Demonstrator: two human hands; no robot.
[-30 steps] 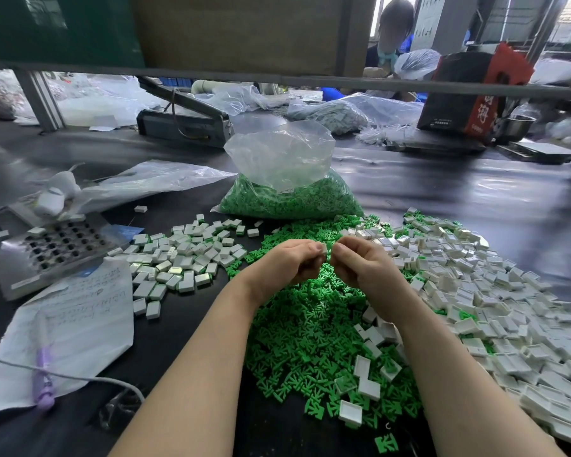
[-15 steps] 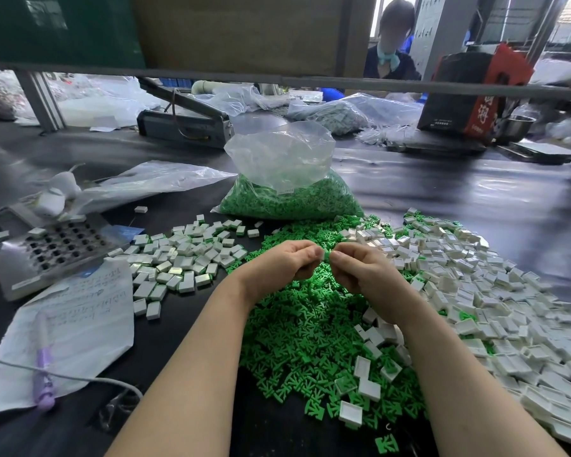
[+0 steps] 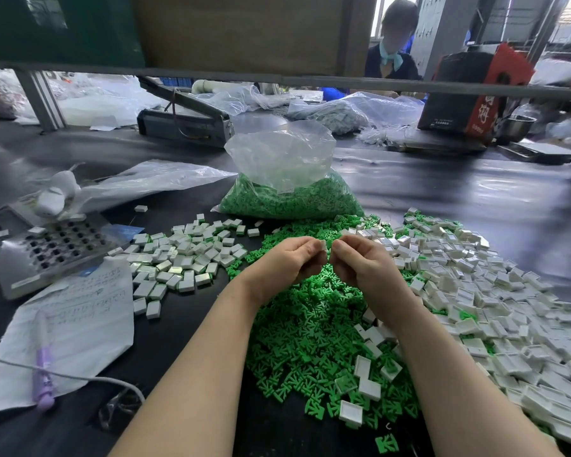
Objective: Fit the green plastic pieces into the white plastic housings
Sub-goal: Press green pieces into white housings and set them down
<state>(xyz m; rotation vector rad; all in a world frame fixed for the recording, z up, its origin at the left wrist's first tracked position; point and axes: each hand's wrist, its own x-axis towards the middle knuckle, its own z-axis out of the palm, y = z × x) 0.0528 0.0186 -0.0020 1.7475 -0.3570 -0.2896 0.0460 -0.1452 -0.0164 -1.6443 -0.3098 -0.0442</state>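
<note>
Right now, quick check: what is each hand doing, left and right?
Left hand: fingers curled, pinching a small white housing at the fingertips.
Right hand: fingers curled, pinching at the same spot; what it holds cannot be told.

Factory assembly bench: heaped white housings (image 3: 475,291), bagged green pieces (image 3: 287,199).

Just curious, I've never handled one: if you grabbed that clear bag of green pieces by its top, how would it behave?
The bag would probably sag and shift: its film is thin and crumpled, and the green pieces inside are loose. Its mouth looks open, so tipping it might spill them. Likely lightish, being small plastic parts.
</note>
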